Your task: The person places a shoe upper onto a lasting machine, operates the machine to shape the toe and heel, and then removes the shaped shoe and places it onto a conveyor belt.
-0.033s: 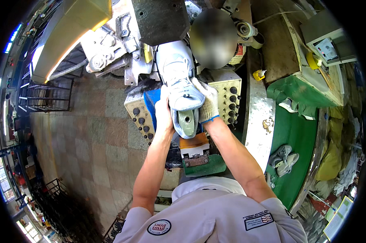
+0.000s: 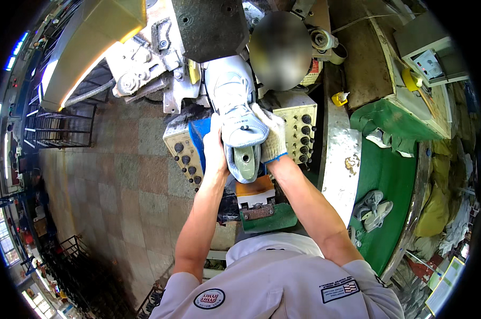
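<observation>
Both our hands gripped the shoe (image 2: 234,114): bare left hand (image 2: 215,154), gloved right hand (image 2: 271,139). We judged steady, even pressure into the machine (image 2: 211,26) best.

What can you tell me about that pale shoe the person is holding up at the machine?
The shoe is a pale grey-white sneaker upper with stitched panels, mounted on a greyish-green last whose heel end, with a round hole, faces the person. Its toe points away into the dark metal machine head. The bare left hand grips its left side; the right hand, in a white knit glove, grips its right side near the heel. It is held above the control panels.
</observation>
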A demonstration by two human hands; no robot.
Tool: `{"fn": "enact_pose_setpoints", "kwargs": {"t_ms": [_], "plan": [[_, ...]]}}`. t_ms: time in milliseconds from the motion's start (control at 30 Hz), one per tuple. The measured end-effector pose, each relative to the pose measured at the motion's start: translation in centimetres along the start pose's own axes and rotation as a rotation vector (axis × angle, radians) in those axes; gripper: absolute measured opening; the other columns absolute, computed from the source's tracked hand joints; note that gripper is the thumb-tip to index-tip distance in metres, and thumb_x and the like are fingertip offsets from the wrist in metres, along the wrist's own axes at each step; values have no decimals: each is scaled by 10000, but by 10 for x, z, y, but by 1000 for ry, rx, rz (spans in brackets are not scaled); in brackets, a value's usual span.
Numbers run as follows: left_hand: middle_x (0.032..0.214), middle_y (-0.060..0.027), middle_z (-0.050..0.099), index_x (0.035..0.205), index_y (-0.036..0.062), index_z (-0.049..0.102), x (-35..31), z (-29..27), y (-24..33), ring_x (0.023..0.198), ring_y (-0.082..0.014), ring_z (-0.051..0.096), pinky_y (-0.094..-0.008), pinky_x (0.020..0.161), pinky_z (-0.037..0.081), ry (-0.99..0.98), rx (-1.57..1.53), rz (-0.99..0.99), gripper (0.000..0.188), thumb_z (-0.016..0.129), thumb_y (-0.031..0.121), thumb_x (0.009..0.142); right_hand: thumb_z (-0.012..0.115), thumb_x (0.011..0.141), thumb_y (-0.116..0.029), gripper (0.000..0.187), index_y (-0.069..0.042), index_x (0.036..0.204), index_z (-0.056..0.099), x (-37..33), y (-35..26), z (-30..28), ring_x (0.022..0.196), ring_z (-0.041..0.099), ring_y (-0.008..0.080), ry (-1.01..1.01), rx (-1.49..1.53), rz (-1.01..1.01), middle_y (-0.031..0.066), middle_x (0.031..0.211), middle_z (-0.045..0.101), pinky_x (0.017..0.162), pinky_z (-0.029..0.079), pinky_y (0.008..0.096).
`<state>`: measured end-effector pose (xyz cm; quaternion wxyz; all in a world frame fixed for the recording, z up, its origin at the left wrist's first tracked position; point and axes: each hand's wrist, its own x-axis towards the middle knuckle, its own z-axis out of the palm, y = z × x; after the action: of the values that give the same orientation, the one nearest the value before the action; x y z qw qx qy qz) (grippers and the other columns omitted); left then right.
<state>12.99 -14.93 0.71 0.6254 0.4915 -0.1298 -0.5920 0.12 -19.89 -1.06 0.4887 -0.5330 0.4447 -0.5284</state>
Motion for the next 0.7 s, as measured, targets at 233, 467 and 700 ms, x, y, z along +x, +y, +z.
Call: {"fn": "enact_pose_setpoints", "kwargs": {"t_ms": [233, 467, 700], "plan": [[1054, -55, 710, 1178, -33, 679, 11, -13, -11, 926, -120, 624, -284, 836, 505, -36, 215, 182, 496, 462, 404, 1089, 592, 1030, -210, 278, 37, 1068, 713, -2, 2, 4, 756, 640, 159, -26, -73, -12, 133, 890, 720, 705, 521, 302], [1045, -55, 708, 1178, -51, 678, 13, -20, -14, 918, -109, 608, -280, 824, 497, -109, 299, 289, 538, 429, 419, 1099, 565, 1028, -146, 208, 28, 1048, 677, 5, 0, -1, 752, 670, 294, -62, -378, -304, 201, 896, 700, 667, 529, 375], [1026, -65, 704, 1218, -58, 667, 16, -47, -24, 855, -117, 593, -264, 793, 492, 1, 311, 224, 571, 484, 463, 1072, 651, 989, -400, 448, 30, 1097, 720, 2, -15, -8, 811, 549, 92, -4, 220, 397, 53, 958, 689, 733, 483, 266]]}}
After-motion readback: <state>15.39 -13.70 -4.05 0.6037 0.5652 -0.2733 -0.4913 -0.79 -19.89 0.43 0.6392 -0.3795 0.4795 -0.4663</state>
